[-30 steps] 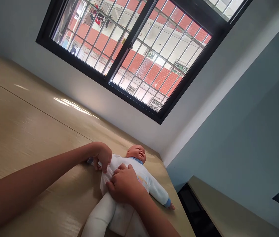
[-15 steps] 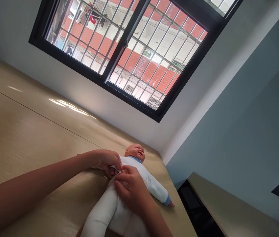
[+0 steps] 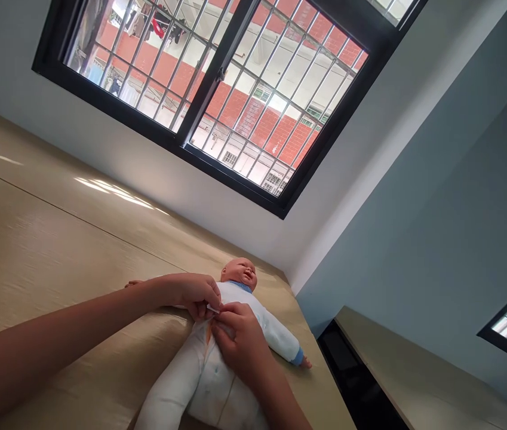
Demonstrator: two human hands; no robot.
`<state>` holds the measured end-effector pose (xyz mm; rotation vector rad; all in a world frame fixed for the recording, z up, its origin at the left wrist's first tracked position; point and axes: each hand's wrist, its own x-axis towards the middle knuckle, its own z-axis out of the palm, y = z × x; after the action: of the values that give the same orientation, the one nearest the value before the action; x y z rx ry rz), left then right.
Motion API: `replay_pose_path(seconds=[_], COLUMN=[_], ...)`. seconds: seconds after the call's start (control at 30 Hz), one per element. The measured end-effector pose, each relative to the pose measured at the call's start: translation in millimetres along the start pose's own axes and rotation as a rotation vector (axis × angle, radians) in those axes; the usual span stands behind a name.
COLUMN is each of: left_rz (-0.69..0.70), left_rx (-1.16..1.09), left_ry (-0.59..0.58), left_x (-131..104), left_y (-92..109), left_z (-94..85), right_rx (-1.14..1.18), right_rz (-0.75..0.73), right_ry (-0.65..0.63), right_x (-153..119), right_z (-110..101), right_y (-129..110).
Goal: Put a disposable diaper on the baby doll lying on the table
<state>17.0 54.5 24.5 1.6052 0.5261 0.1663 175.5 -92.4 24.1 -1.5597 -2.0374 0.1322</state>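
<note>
Gap between left hand (image 3: 200, 295) and right hand (image 3: 242, 337) has narrowed; both pinch white cloth (image 3: 212, 309) at waist of white-clothed, pink-headed doll (image 3: 217, 379). Doll near right edge of glossy tan tabletop (image 3: 69, 251), bare surface leftward.

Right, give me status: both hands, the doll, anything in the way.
Left hand and right hand close together, gripping white cloth at the doll's waist. Doll on its back on the table. Hands partly hide the waist; no other obstruction seen.

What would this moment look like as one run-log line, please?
doll: face-up on table | left hand: pinching white top at waist | right hand: close beside left, grip unclear
</note>
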Motion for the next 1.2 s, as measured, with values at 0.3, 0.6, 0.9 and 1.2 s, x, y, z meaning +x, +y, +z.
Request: replay_pose_path(seconds=[0.3,0.6,0.9,1.2], left_rz=[0.028,0.109,0.111,0.099], left_rx=[0.126,0.217,0.196,0.319], left_ry=[0.007,-0.075,-0.057,0.020], left_x=[2.6,6.1,5.2,6.6], left_y=[0.2,-4.9,-3.5,-0.9], left_z=[9.0,11.6,13.1,23.4], right_rx=[0.011,-0.014,-0.003,-0.070], right_rz=[0.093,0.080,0.151,0.194], right_ry=[0.183,0.155,0.244,0.278], right_x=[-0.7,2.1,3.2,5.7], right_z=[6.2,2.8,0.9,6.4], right_y=[4.2,0.9,6.8,17.0])
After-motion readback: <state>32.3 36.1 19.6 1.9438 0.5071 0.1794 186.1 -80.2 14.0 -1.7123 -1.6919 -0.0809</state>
